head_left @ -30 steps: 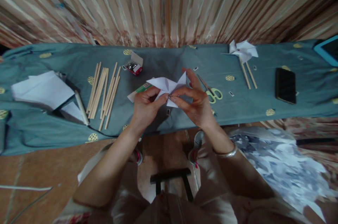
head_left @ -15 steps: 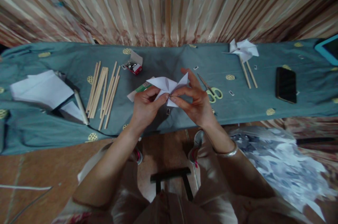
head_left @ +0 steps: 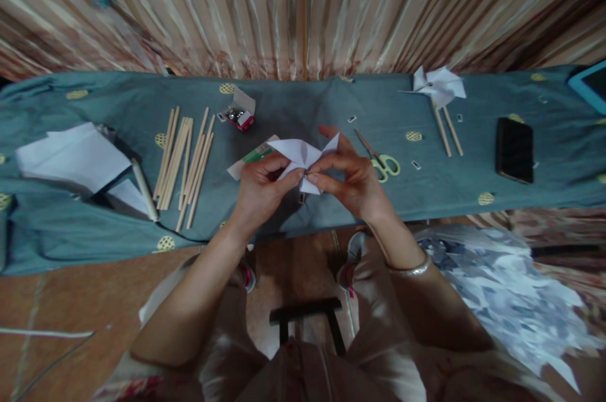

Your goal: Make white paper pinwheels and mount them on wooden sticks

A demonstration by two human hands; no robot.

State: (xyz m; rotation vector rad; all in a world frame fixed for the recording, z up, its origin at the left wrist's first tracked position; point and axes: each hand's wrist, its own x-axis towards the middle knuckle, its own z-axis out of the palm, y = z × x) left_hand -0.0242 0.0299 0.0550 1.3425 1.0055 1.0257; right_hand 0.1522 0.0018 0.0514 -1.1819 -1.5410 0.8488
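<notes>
A white paper pinwheel [head_left: 299,153] is held above the front of the cloth-covered table, its folded points spreading up and outward. My left hand [head_left: 260,190] pinches its left side near the centre between thumb and fingers. From the right, my right hand [head_left: 353,181] has thumb and index finger closed at the pinwheel's middle, on something tiny I cannot make out clearly. Behind my left hand lies a green and white packet [head_left: 255,154]. Scissors [head_left: 383,162] with pale green handles rest just beyond my right hand.
Wooden sticks [head_left: 180,162] lie left of my hands, beside a glue gun [head_left: 144,189] and white paper sheets [head_left: 71,159]. A small box of metal pins [head_left: 240,117] stands open behind. At right are a pinwheel on sticks [head_left: 440,85], a phone [head_left: 514,149] and a blue-edged tablet [head_left: 591,96].
Both hands stay pinched at the pinwheel's centre with hardly any movement. The view has shifted very slightly.
</notes>
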